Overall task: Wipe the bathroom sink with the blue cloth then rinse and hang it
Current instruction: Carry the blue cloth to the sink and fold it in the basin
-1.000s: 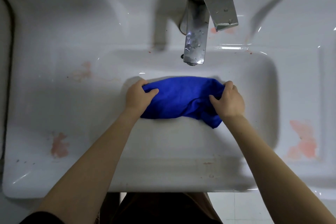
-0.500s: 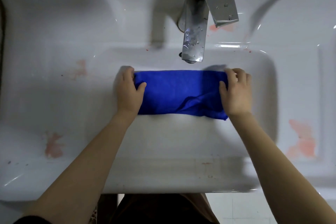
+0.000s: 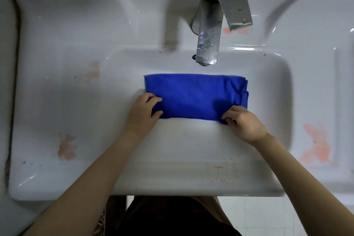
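The blue cloth (image 3: 193, 96) lies folded into a wide band across the basin of the white sink (image 3: 272, 86), just below the faucet spout. My left hand (image 3: 143, 111) pinches the cloth's near left corner. My right hand (image 3: 243, 122) pinches the near right corner. The cloth's right end is bunched into folds. No water runs from the spout.
A metal faucet (image 3: 208, 32) with a flat lever handle (image 3: 233, 0) rises over the basin's back edge. Pinkish stains mark the sink's flat ledges on the left (image 3: 66, 148) and right (image 3: 316, 145). A dark crack runs along the wall on the left (image 3: 16, 25). Tiled floor shows below the sink's front edge.
The cloth went from a bunched lump to a flat, stretched band. Both hands slid from its far corners back to its near corners.
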Demonstrator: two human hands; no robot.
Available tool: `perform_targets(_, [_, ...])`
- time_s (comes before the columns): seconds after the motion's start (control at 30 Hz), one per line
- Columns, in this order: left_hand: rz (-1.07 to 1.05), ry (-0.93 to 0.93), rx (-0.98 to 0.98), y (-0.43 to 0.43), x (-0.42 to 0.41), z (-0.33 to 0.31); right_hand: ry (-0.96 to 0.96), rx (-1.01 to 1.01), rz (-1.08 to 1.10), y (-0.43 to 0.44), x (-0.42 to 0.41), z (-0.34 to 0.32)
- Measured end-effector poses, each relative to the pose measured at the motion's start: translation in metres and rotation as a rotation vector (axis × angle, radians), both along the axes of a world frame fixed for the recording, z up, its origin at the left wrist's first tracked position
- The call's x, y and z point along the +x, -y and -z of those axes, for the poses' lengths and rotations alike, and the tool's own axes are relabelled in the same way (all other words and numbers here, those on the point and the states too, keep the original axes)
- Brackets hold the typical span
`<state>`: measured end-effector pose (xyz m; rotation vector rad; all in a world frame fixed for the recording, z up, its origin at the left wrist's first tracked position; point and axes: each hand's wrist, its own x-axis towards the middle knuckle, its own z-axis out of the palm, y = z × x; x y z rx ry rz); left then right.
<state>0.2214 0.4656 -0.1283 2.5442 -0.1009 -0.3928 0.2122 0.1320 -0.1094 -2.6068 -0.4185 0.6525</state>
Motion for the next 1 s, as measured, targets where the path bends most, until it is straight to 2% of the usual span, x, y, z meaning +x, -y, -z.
perform_targets(0.1, [-0.238, 0.083, 0.013, 0.007, 0.009, -0.005, 0.225, -0.005, 0.122, -0.016, 0.018, -0.001])
perform_targets(0.17, [-0.373, 0.079, 0.045, 0.015, 0.016, -0.008, 0.355, -0.09, 0.18, -0.031, 0.031, 0.007])
perform_targets(0.27, [-0.427, 0.032, 0.103, 0.033, 0.024, -0.005, 0.306, -0.287, 0.175, -0.03, 0.035, 0.029])
perform_targets(0.37, [-0.464, -0.05, 0.107, 0.048, 0.028, 0.002, 0.275, -0.392, 0.17, -0.017, 0.025, 0.049])
perform_targets(0.53, [-0.533, -0.227, -0.074, 0.051, 0.034, 0.009, 0.267, -0.384, 0.181, -0.021, 0.023, 0.058])
perform_targets(0.63, [-0.473, -0.126, -0.109, 0.038, 0.032, 0.008, 0.248, -0.359, 0.191, -0.029, 0.02, 0.056])
perform_targets(0.73, [-0.434, -0.047, -0.265, 0.021, 0.021, 0.005, 0.221, -0.334, 0.16, -0.045, 0.02, 0.06])
perform_targets(0.9, [-0.632, -0.179, -0.474, 0.012, 0.023, 0.001, 0.205, -0.336, 0.126, -0.048, 0.026, 0.056])
perform_targets(1.0, [-0.598, -0.154, -0.577, 0.03, 0.027, -0.01, 0.235, -0.377, 0.114, -0.031, 0.024, 0.046])
